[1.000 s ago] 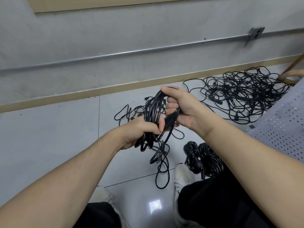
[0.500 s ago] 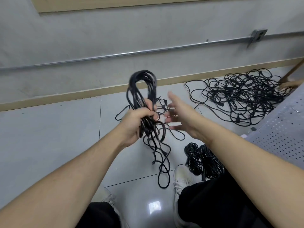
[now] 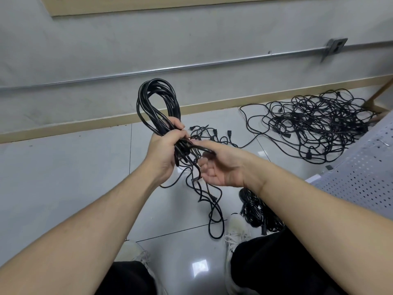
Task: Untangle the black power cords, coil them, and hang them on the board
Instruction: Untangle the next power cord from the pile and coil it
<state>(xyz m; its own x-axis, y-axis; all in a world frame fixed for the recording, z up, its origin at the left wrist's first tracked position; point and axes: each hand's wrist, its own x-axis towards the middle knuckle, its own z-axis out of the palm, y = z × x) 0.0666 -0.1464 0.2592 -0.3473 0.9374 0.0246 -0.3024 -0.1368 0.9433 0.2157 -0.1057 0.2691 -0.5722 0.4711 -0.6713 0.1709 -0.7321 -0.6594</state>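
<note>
A coiled black cord (image 3: 158,107) stands looped at centre, gripped by the left hand (image 3: 163,150). The right hand (image 3: 221,167), fingers loosely spread, touches its trailing end. At two o'clock, a tangled cord pile (image 3: 314,126) covers the floor (image 3: 63,177); at five o'clock, finished coils (image 3: 255,209) lie beside a white shoe (image 3: 237,228).

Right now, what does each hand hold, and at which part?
The left hand grips the coiled black cord bundle at the base of its loop. The right hand has a loose cord end at its thumb; whether it pinches it cannot be told.
</note>
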